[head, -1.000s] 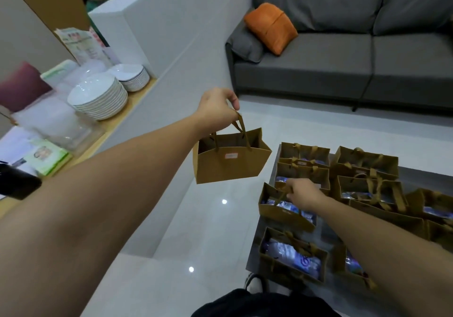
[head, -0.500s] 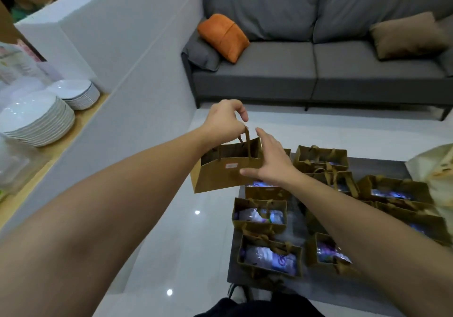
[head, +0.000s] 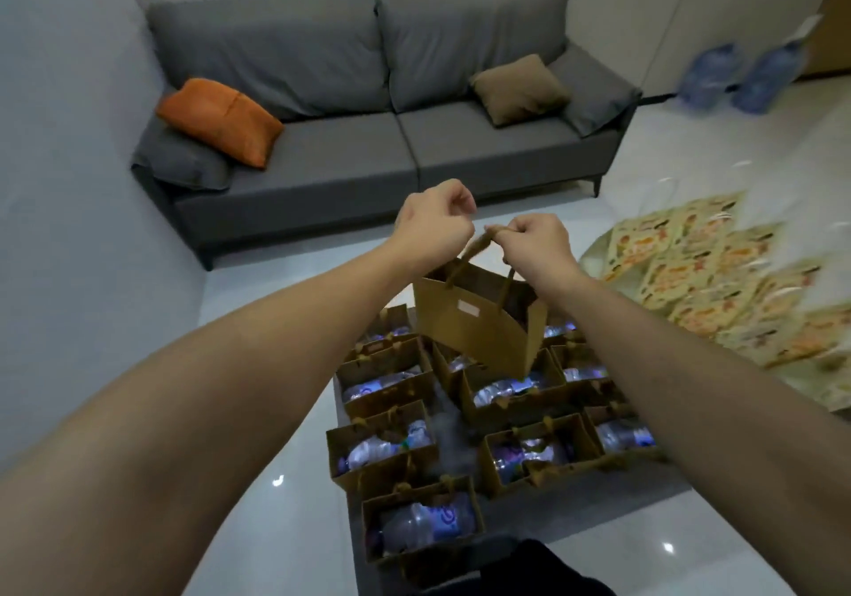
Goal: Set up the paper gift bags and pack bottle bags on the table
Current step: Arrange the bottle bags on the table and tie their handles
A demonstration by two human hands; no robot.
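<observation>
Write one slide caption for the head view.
Both hands hold a brown paper bag by its handles above packed bags.

Held bag [head: 474, 319] hangs above filled bags [head: 423, 522] on table [head: 575, 503]; sofa [head: 368, 135] behind; printed bags [head: 718, 291] right.

Motion blur smears the patterned bags [head: 718, 273] and blue jugs [head: 741, 77] at right. The held bag [head: 474, 319] covers the packed bags behind it. The dark surface [head: 575, 508] is mostly covered. Left hand [head: 433, 222] grip on the handle: cannot tell.
</observation>
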